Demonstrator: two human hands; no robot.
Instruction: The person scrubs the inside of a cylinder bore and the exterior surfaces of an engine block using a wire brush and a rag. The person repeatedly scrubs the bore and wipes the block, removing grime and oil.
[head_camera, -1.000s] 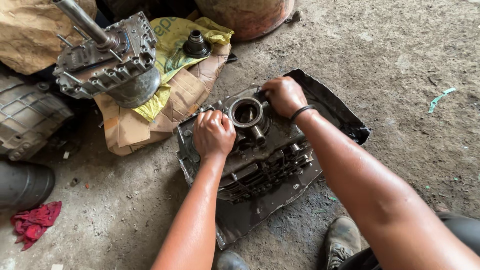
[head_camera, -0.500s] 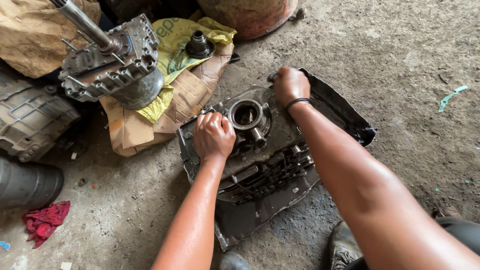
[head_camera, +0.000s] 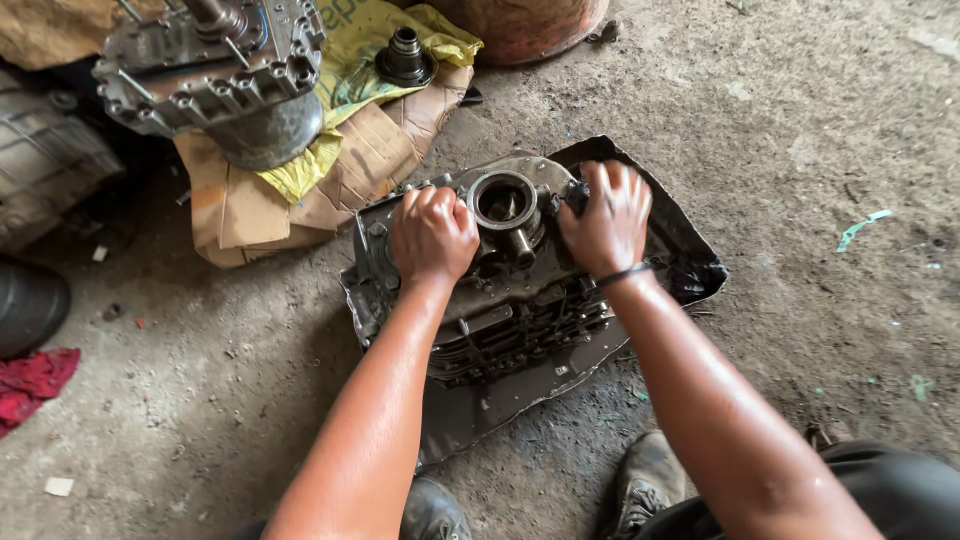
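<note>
A greasy metal gearbox housing (head_camera: 500, 300) with a round bore (head_camera: 502, 198) on top lies on a black sheet (head_camera: 680, 250) on the concrete floor. My left hand (head_camera: 432, 232) is closed over the housing's top left edge, beside the bore. My right hand (head_camera: 606, 218) grips the housing's top right side, fingers spread over its edge. A dark band circles my right wrist. Both forearms reach in from below.
A second gear assembly (head_camera: 215, 70) with a shaft stands on cardboard (head_camera: 250, 205) and a yellow bag (head_camera: 350, 60) at upper left, with a small black bushing (head_camera: 405, 55) beside it. A red rag (head_camera: 35, 380) lies left. My shoes (head_camera: 640, 480) are at the bottom.
My right hand has come back from the housing's far right edge onto its top right side. The view has shifted, so the housing sits more centrally.
</note>
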